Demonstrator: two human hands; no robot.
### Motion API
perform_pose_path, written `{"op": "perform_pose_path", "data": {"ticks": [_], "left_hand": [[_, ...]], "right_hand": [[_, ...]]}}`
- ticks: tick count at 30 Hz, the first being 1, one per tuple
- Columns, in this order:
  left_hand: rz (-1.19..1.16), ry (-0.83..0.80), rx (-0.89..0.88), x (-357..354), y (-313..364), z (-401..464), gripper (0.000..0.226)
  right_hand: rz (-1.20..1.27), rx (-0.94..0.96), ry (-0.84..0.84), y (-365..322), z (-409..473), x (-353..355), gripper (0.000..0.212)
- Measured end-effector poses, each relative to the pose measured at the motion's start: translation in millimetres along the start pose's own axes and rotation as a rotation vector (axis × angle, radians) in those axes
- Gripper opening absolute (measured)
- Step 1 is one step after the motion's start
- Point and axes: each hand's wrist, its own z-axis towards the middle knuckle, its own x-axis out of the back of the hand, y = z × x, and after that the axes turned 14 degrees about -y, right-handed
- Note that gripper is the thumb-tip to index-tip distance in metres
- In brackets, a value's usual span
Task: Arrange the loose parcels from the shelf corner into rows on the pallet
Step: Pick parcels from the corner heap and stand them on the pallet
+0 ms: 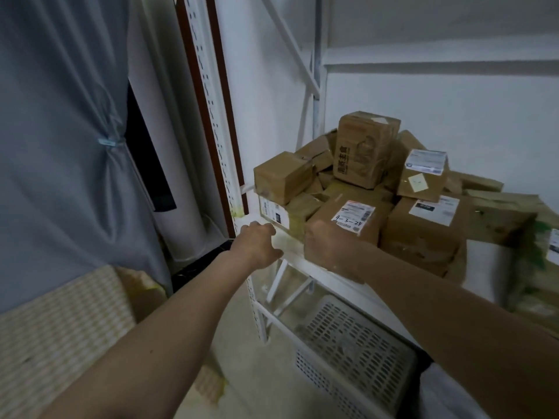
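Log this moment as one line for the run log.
stage: reaching | left hand: at shelf edge, empty | right hand: against handwritten-label parcel, grip unclear | pallet: not visible

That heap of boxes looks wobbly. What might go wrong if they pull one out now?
The tall printed cardboard box sits on top of the heap, so pulling the handwritten-label brown parcel by the right hand may topple it. The small plain cardboard box perches near the white shelf edge and could slide off.

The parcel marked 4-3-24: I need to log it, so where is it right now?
In the head view the parcel marked 4-3-24 sits at the front of the white shelf, right of centre, directly behind the right hand.
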Motion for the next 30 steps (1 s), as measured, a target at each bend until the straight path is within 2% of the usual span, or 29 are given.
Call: {"op": "perform_pose_path", "data": {"ticks": [1, 3, 5, 7, 9, 12, 15, 18, 21, 24, 27, 30], "left_hand": [[0.0, -0.005, 0.011, -1.2, -6.0, 6.8, 0.062], [0.008, -0.016, 0.028, -2.4, -17.0, 22.5, 0.067], [0.012, -0.022, 0.046, 0.0, -26.8, 40.6, 0.073], [0.002, -0.026, 0.065, 8.8, -35.1, 60.6, 0.079], [-0.01, -0.03, 0.078, 21.7, -41.3, 82.9, 0.084], [-0.066, -0.01, 0.075, 44.1, -44.8, 118.3, 0.091], [-0.177, 0.019, 0.036, 62.5, -42.6, 152.0, 0.093], [-0.309, 0.039, 0.013, 75.7, -41.6, 182.0, 0.098], [-0.437, 0.048, -0.004, 83.2, -46.4, 209.1, 0.093], [-0.486, 0.011, -0.008, 83.4, -52.1, 227.0, 0.102], [-0.533, -0.003, -0.022, 83.0, -56.6, 236.0, 0.111], [-0.6, -0.037, -0.028, 87.0, -60.2, 239.0, 0.098]], "right_hand": [[0.003, 0.006, 0.002, -2.8, 7.0, -0.6, 0.012], [0.05, 0.008, 0.016, -8.2, 32.2, -1.0, 0.017], [0.083, -0.011, -0.02, -11.7, 56.6, 1.5, 0.011], [0.08, -0.013, -0.029, -11.7, 82.4, 5.9, 0.034], [0.104, 0.016, -0.034, -10.3, 105.5, 14.3, 0.04], [0.11, 0.012, -0.038, -6.6, 140.5, 31.3, 0.018], [0.175, -0.002, -0.047, 0.2, 169.7, 45.6, 0.012], [0.243, -0.005, -0.068, 6.5, 194.1, 58.4, 0.021], [0.332, -0.026, -0.104, 10.7, 217.9, 66.6, 0.027], [0.425, -0.047, -0.145, 12.7, 233.1, 65.2, 0.027], [0.491, -0.068, -0.147, 12.6, 239.7, 64.0, 0.041], [0.53, -0.082, -0.112, 7.8, 240.4, 66.5, 0.059]]}}
